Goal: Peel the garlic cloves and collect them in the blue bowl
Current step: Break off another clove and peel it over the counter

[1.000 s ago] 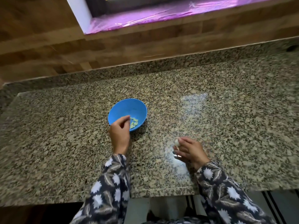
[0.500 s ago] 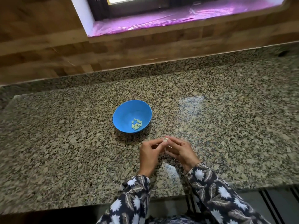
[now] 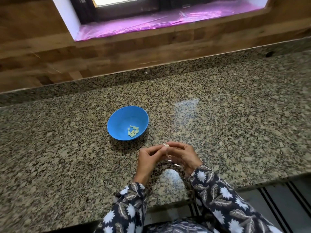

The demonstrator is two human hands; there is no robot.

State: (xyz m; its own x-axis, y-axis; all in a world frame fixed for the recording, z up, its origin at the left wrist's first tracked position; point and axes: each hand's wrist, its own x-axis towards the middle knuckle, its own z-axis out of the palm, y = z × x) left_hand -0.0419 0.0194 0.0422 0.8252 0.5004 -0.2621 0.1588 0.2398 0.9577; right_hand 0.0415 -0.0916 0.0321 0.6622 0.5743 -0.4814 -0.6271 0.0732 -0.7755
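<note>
A blue bowl (image 3: 117, 121) stands on the granite counter (image 3: 218, 125) and holds several peeled, pale green garlic cloves (image 3: 133, 131). Just in front of the bowl and to its right, my left hand (image 3: 149, 157) and my right hand (image 3: 184, 153) meet above the counter. Both pinch one small whitish garlic clove (image 3: 165, 145) between their fingertips. A thin strip of papery skin hangs down from the clove between the hands. Most of the clove is hidden by my fingers.
The counter's front edge (image 3: 252, 183) runs close below my wrists, with striped floor beyond it at the lower right. A granite upstand and a wooden wall (image 3: 117, 52) close off the back, under a window sill with pink film (image 3: 151, 22).
My left hand left the bowl and came to the right hand. Both hands now pinch the clove that the right hand held alone. The view has shifted a little.
</note>
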